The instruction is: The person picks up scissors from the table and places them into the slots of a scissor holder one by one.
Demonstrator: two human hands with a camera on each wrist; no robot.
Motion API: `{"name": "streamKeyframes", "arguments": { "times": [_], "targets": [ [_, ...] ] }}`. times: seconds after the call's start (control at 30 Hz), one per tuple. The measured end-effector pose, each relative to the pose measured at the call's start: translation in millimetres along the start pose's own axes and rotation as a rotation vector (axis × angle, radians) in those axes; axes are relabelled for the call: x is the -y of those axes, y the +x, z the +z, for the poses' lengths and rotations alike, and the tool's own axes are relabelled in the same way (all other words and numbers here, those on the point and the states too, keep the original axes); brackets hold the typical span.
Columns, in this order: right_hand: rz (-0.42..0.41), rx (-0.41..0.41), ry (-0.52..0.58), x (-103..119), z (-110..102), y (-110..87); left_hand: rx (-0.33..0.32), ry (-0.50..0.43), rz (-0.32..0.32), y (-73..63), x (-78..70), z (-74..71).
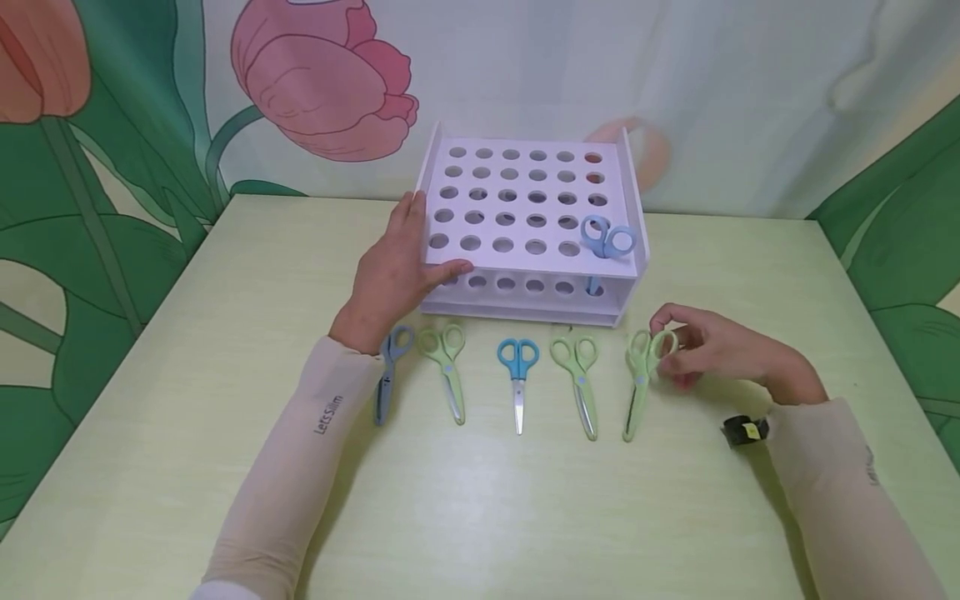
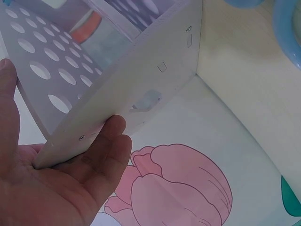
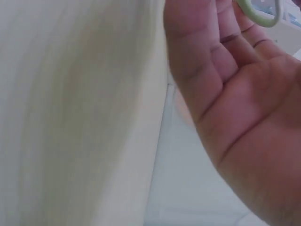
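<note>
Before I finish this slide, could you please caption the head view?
Left hand grips a white rack; right hand at the rightmost green scissors on the table.

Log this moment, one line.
left hand: grips rack; right hand: at handle, rightmost green scissors; light-blue scissors: in rack, handle up; four other scissors: on table

Bare desk (image 1: 517,517) between the sleeves (image 1: 307,450) offers free approach to the scissors (image 1: 518,357), with narrow gaps between their handles. Behind them stands the rack (image 1: 520,232), its left edge obstructed by the left hand (image 1: 393,275); the right hand (image 1: 705,346) fills the space beside the rightmost handles.
</note>
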State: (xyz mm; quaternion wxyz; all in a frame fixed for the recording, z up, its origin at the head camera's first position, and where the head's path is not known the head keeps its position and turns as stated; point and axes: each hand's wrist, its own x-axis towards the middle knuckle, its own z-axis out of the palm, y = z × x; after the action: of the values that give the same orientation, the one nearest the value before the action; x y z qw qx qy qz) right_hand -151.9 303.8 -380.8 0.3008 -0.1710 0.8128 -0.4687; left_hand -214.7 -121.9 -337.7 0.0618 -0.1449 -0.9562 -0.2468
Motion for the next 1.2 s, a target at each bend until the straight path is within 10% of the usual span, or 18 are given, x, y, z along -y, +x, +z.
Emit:
{"name": "streamKeyframes", "arguments": {
  "times": [0.43,0.73,1.2],
  "targets": [
    [-0.207,-0.11,0.147,19,-1,-8.3,-0.009,0.005,0.009,-1.7,0.9,-2.1],
    [-0.357,-0.362,0.117,45,13,-11.0,-0.012,0.007,0.023,-1.2,1.4,0.5],
    [-0.565,-0.693,0.41,131,20,-2.9,-0.006,-0.002,0.007,0.4,0.4,1.3]
  ]
}}
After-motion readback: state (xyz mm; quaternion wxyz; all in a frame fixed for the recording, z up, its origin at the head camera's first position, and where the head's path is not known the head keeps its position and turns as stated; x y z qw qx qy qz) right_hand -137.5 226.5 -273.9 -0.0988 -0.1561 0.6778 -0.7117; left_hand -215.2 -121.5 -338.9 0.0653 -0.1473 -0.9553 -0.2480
